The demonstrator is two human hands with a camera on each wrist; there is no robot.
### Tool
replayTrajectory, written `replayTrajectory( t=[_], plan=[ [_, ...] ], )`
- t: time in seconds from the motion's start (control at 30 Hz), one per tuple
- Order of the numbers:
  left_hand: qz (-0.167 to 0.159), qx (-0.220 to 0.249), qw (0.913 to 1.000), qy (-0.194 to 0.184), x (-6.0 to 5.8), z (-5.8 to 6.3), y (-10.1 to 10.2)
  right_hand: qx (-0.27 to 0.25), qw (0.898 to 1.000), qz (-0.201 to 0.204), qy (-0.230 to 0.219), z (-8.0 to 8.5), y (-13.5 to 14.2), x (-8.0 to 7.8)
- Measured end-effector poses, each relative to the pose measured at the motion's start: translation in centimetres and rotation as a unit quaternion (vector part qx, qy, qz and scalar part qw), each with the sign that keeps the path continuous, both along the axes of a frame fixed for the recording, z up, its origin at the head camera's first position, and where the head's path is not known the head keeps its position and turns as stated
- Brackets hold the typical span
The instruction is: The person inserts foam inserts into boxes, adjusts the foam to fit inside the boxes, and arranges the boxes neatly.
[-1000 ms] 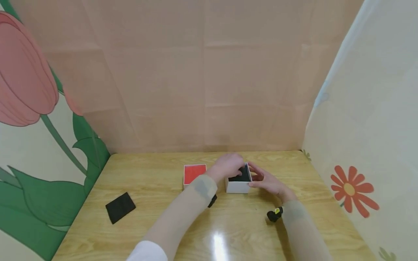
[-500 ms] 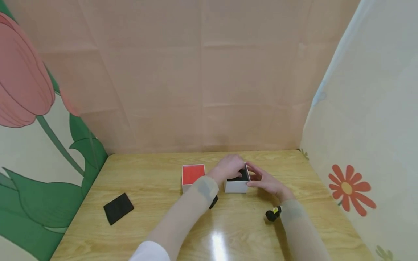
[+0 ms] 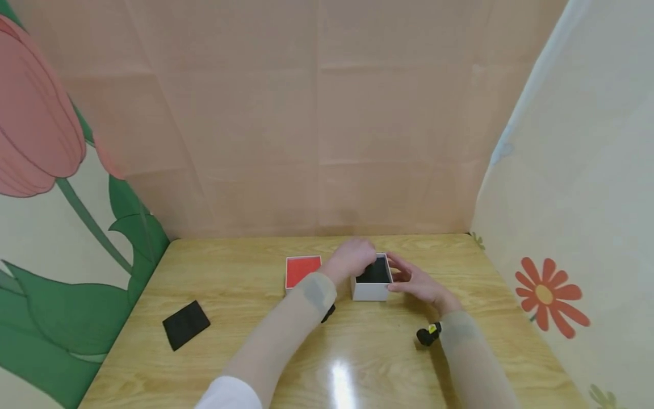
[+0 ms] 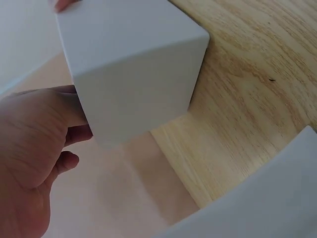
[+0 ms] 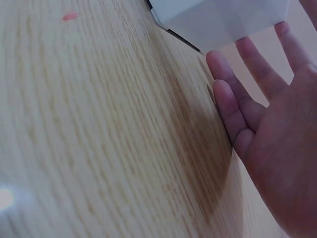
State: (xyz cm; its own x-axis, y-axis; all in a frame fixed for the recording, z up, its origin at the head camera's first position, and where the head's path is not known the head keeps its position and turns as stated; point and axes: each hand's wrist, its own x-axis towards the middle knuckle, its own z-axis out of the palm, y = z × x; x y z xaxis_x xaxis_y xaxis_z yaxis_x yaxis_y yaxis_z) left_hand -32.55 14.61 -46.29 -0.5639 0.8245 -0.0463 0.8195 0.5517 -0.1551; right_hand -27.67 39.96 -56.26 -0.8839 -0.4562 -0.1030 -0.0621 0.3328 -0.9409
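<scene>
A small white box [image 3: 370, 292] with a black inside stands open-topped near the back of the table. Over its left rim lies my left hand [image 3: 352, 258], with fingertips dipping inside. In the left wrist view, my left fingers [image 4: 54, 111] pass behind the white box wall [image 4: 138, 94], so what the fingertips touch is hidden. My right hand [image 3: 419, 284] holds the box's right side, thumb at the front corner and fingers toward the back. In the right wrist view, right fingertips [image 5: 242, 43] rest against the white side, with the outer fingers lower beside it.
A white-edged box part with a red inside [image 3: 302, 271] stands to the left of the white box, partly behind my left arm. A flat black square piece [image 3: 186, 325] lies on the wooden table [image 3: 245, 324] at the left. Printed cloths hang around the table.
My left hand has drawn slightly left and back from the box's middle, so more of the black inside shows. My right hand stays at the box's right side.
</scene>
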Motion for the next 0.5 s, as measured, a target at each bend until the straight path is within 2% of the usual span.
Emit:
replayTrajectory(
  t=[0.17,0.33,0.5],
  plan=[
    [-0.003,0.010,0.9999,0.003,-0.2,-0.4,-0.4,0.009,1.000,-0.004,-0.004,-0.1,-0.1,0.0],
    [0.008,0.042,0.9984,-0.037,-0.6,-0.5,-1.3,0.007,1.000,-0.004,-0.006,-0.1,-0.1,-0.1],
    [-0.014,0.080,0.9957,-0.045,-1.1,-0.1,-2.9,-0.002,1.000,0.001,-0.011,0.0,-0.2,-0.4]
  ],
)
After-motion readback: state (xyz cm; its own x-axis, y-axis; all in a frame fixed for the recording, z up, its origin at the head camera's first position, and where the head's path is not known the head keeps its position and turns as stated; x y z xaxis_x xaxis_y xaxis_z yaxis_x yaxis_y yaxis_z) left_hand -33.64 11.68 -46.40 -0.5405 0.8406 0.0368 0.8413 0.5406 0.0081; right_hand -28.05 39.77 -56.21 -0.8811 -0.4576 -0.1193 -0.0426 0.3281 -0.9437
